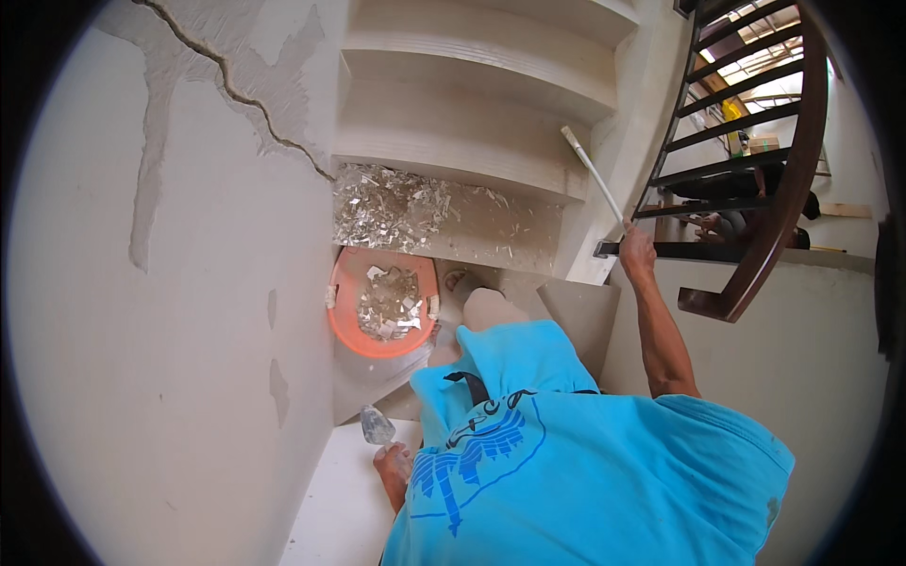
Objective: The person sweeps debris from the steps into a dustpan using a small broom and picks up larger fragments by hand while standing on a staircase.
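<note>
My right hand (638, 249) is closed around the lower end of a pale-handled brush (593, 170), whose head points up and left beside the stair wall. At the lower left, my left hand (393, 461) holds a small trowel (377, 426) with a grey, dusty blade; its handle is hidden in the hand. An orange plastic basin (341, 332) stands on a lower step in front of me, holding broken chips and rubble (389, 301). More paint or plaster flakes (386, 205) lie heaped on the step just above it, mostly at the wall side, thinning towards the right.
Further steps (467, 113) rise ahead. The left wall (198, 318) has a long crack (226, 81) and bare patches. On the right runs a railing with dark bars and a wooden handrail (800, 191); people are partly visible beyond its bars. My foot is beside the basin.
</note>
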Demonstrator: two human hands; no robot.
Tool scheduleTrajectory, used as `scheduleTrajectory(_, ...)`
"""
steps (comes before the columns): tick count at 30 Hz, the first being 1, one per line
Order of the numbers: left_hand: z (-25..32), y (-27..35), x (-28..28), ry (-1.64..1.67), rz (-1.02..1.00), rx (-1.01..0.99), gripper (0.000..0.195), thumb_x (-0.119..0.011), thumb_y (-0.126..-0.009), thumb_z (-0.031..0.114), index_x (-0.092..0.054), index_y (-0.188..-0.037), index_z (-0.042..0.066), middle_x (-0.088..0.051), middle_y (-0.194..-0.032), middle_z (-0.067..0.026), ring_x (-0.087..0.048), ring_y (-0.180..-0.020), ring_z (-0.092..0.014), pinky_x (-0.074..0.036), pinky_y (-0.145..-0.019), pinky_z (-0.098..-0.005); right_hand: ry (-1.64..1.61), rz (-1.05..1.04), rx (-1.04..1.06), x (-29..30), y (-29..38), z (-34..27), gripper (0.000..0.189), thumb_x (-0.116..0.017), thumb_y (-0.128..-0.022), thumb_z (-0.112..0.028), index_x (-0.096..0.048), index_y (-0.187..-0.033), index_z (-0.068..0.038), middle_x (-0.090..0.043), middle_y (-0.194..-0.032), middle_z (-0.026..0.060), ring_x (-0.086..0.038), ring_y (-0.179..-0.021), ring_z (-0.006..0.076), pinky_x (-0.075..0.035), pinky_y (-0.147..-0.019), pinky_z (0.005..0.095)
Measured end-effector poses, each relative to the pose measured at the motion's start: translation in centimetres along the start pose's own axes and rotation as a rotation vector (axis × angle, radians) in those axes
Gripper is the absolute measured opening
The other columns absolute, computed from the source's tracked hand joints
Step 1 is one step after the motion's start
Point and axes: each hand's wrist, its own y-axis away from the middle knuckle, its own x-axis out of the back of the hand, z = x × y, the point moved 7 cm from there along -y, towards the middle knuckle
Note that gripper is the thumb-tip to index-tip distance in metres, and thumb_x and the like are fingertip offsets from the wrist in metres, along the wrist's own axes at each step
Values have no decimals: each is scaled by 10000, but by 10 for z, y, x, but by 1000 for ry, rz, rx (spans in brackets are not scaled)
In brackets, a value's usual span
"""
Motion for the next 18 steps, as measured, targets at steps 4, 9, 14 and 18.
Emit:
scheduleTrajectory(4,-19,0,-4,155,-23,50,313,-688,-777,117,-583,-1016,-56,-608,-911,-146,-567,-833,-263,-479,-661,-395,-71,-154,33,-46,39,15,348,-394,-993,-230,-650,-1170,-72,-648,-1036,276,-625,-981,449,-490,-855,536)
scheduleTrajectory(9,11,11,-28,182,47,142,170,-660,-817,105,-652,-822,-65,-660,-744,-118,-642,-676,-207,-516,-621,-331,-166,-305,225,-14,95,4,536,-488,-880,-54,-515,-1388,-219,-625,-1103,279,-615,-1007,441,-484,-881,485)
scheduleTrajectory(14,30,7,-31,90,-7,172,231,-659,-830,123,-631,-961,-67,-667,-859,-148,-645,-729,-214,-519,-661,-330,-186,-216,140,26,104,14,552,-498,-871,-50,-510,-1393,-230,-653,-1023,262,-633,-955,427,-494,-854,485)
scheduleTrajectory(18,31,-5,-22,62,-37,131,310,-668,-836,155,-616,-1038,-74,-669,-914,-155,-650,-754,-232,-527,-679,-332,-160,-58,27,-1,63,53,501,-486,-881,-60,-549,-1355,-212,-663,-998,248,-645,-916,421,-502,-816,521)
